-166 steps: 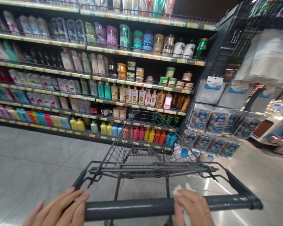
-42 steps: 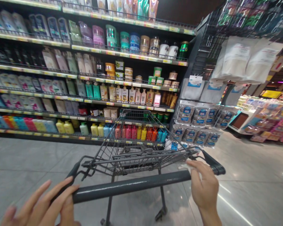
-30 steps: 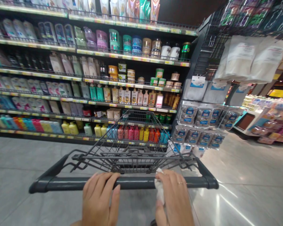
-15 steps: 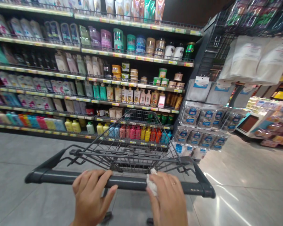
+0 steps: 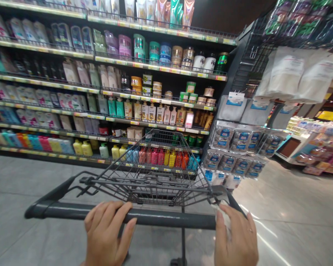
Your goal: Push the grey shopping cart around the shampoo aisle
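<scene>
A dark grey shopping cart stands in front of me, its wire basket pointing at the shelves. My left hand rests over the left half of the cart's handlebar, fingers curled across the top and thumb below. At the bar's right end is my right hand, closed around a crumpled white tissue pressed against the bar. A ring shows on one right finger. Seen through the wires, the basket appears to hold nothing. The fingertips of both hands are partly hidden behind the bar.
Shelves of bottles, jars and tubes span the view ahead. Packaged goods hang from a rack on the shelf end at right. Farther right stands a white display unit with packs. The floor is grey tile.
My right hand has slid right along the handlebar to its end, carrying the tissue. The left hand keeps its grip in the same place.
</scene>
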Demonstrator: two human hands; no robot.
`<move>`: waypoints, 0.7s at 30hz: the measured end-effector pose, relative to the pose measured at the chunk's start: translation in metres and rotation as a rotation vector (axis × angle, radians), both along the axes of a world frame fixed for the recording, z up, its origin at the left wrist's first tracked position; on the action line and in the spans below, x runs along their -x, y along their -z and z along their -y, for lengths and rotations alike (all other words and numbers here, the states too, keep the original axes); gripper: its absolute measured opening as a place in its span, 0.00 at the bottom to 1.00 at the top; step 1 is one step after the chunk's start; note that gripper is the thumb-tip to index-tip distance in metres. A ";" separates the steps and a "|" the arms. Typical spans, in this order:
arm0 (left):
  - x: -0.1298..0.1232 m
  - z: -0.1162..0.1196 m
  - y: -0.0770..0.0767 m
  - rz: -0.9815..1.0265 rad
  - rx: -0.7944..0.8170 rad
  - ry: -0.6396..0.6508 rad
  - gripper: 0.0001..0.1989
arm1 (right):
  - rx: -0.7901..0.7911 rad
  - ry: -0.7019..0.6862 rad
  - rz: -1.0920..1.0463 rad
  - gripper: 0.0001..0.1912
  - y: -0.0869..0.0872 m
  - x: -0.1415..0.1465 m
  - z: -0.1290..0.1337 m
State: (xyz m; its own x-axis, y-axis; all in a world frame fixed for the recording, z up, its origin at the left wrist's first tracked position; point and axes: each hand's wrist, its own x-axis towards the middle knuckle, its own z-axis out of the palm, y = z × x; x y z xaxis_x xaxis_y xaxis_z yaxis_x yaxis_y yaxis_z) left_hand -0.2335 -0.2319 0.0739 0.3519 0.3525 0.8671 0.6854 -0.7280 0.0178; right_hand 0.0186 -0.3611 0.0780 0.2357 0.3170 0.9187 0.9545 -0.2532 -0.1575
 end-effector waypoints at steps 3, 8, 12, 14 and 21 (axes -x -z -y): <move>-0.004 0.004 -0.002 0.048 0.047 0.000 0.10 | 0.008 -0.131 -0.016 0.08 0.005 0.030 -0.014; -0.006 0.006 -0.002 0.034 0.059 -0.014 0.10 | 0.019 -0.295 -0.251 0.09 -0.001 0.108 -0.047; -0.002 0.004 -0.003 0.001 0.044 -0.020 0.10 | 0.044 -0.422 -0.325 0.12 -0.008 0.146 -0.061; 0.001 0.002 -0.003 -0.040 0.016 -0.020 0.10 | 0.021 -0.483 -0.316 0.13 -0.006 0.144 -0.062; 0.004 0.000 -0.001 -0.065 -0.012 -0.025 0.11 | 0.053 -0.448 -0.062 0.10 0.007 0.070 -0.030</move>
